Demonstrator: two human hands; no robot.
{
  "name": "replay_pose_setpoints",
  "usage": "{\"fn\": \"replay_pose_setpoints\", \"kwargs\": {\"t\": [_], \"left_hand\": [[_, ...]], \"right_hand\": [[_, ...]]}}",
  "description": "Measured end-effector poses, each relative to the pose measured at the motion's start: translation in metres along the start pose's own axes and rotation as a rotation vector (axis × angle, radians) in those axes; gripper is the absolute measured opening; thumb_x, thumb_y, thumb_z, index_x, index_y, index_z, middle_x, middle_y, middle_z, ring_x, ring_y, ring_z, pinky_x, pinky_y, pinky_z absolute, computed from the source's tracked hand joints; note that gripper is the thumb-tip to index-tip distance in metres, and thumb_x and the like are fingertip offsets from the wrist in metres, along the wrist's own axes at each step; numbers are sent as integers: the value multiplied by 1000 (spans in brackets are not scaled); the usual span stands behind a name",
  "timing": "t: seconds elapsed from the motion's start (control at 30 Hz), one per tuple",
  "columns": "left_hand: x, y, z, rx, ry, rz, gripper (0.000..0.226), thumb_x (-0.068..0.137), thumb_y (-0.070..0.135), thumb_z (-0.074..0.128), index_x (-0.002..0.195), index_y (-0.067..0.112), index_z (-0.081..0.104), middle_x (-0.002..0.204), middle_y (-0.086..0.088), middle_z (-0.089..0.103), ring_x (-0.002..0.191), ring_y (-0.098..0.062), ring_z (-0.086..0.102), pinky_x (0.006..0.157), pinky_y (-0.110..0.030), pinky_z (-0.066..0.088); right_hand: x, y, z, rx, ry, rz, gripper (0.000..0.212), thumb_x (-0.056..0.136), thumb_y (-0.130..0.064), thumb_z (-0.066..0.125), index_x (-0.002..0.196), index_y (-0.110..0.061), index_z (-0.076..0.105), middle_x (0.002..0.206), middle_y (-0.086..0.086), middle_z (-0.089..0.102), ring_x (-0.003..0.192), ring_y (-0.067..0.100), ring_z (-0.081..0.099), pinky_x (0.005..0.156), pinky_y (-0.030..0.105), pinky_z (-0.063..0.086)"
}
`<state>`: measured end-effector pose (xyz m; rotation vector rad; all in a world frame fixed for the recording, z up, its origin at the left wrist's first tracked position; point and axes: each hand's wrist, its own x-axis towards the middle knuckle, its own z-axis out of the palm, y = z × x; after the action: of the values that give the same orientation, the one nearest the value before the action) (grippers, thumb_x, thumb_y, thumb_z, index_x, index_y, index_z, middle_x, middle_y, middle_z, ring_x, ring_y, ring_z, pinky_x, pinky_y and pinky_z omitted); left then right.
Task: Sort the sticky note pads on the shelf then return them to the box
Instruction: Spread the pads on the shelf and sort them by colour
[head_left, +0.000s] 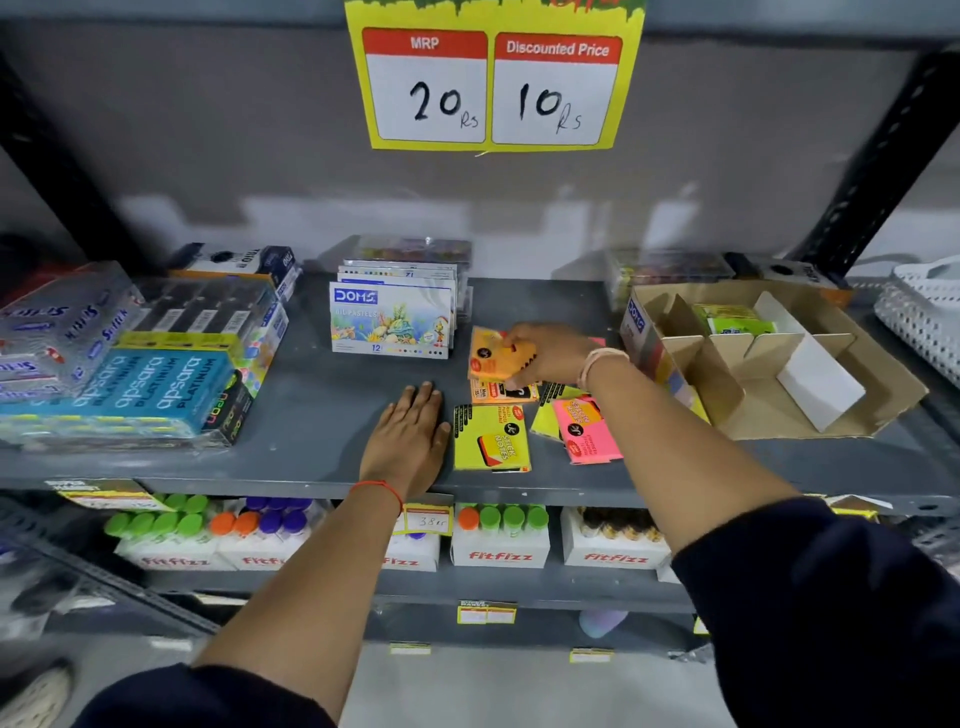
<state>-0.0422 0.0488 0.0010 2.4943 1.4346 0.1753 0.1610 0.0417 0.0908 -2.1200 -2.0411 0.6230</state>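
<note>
Sticky note pads lie in the middle of the grey shelf (322, 415). My right hand (545, 358) grips an orange pad (491, 356) lifted slightly over another orange pad (501, 393). A yellow pad (491, 439) lies nearer the front edge, and a pink pad (589, 428) rests on a second yellow one just right of it. My left hand (408, 441) lies flat on the shelf, fingers together, beside the yellow pad and holding nothing. The cardboard box (810, 415) with dividers stands at the right, holding a green pad (732, 319) in a rear compartment.
A DOMS oil pastels pack (389, 322) stands behind the pads. Stacked pencil and pen packs (140, 358) fill the left side. A white perforated basket (924, 312) sits at the far right. A yellow price sign (493, 83) hangs above. Bottles in Fitfizz boxes (498, 535) line the lower shelf.
</note>
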Motion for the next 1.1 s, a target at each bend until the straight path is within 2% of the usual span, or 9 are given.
{"fn": "replay_pose_setpoints", "kwargs": {"t": [0.23, 0.37, 0.53, 0.6, 0.67, 0.8, 0.87, 1.0, 1.1], "left_hand": [[0, 0, 0, -7, 14, 10, 51, 99, 28, 24, 145, 12, 13, 158, -4, 9, 147, -18, 4, 120, -33, 5], [0, 1, 0, -3, 17, 11, 50, 99, 28, 24, 145, 12, 13, 158, -3, 10, 147, -18, 4, 120, -32, 5], [-1, 2, -2, -7, -7, 11, 50, 99, 28, 24, 146, 14, 13, 159, -2, 8, 147, -19, 3, 120, -34, 6], [-1, 3, -3, -1, -9, 11, 50, 99, 27, 24, 146, 13, 13, 159, -3, 8, 147, -19, 4, 120, -35, 6], [-1, 4, -3, 14, -10, 10, 51, 99, 26, 24, 146, 12, 12, 158, -3, 9, 147, -20, 4, 120, -36, 6], [-2, 5, -3, 16, -7, 4, 51, 99, 26, 24, 146, 12, 11, 159, -3, 8, 147, -20, 3, 120, -36, 6], [-1, 4, -3, 22, -6, 1, 51, 99, 27, 24, 146, 13, 10, 159, -3, 8, 147, -19, 3, 120, -35, 6], [1, 2, -1, 24, -9, 2, 51, 99, 28, 23, 146, 14, 9, 159, -2, 7, 147, -18, 2, 120, -34, 5], [2, 1, 1, 15, 3, 2, 51, 99, 28, 23, 146, 14, 10, 159, -1, 7, 147, -18, 2, 120, -34, 5]], "right_hand": [[12, 6, 19, -34, -89, 2, 63, 81, -28, 69, 136, -14, 43, 141, 10, 47, 127, 30, 45, 102, 32, 37], [-10, 14, -8, -27, -63, 14, 80, 80, -31, 70, 146, -19, 27, 158, 4, 20, 144, 25, 23, 115, 34, 22], [-50, 27, -9, -329, -298, 149, 107, 65, -25, 83, 147, -13, 16, 151, 9, 36, 132, 31, 43, 105, 35, 41], [-59, 33, 3, -369, -320, 170, 106, 60, -22, 86, 142, -8, 19, 142, 15, 44, 126, 33, 49, 99, 35, 45], [-64, 38, 8, -369, -264, 152, 94, 61, -19, 85, 135, -6, 29, 133, 17, 52, 119, 33, 53, 89, 32, 46], [-64, 40, -6, -303, -196, 113, 81, 62, -23, 84, 130, -8, 41, 131, 12, 53, 116, 29, 52, 83, 27, 43], [-59, 40, -20, -233, -166, 109, 81, 62, -26, 84, 130, -10, 43, 132, 11, 53, 116, 29, 52, 87, 28, 45], [-29, 48, -46, -153, 27, 151, 76, 63, -20, 84, 129, -10, 46, 131, 12, 55, 116, 31, 52, 90, 30, 41], [-5, 52, -47, -131, 40, 202, 76, 67, -23, 81, 133, -13, 44, 135, 11, 52, 122, 30, 49, 99, 33, 40]]}}
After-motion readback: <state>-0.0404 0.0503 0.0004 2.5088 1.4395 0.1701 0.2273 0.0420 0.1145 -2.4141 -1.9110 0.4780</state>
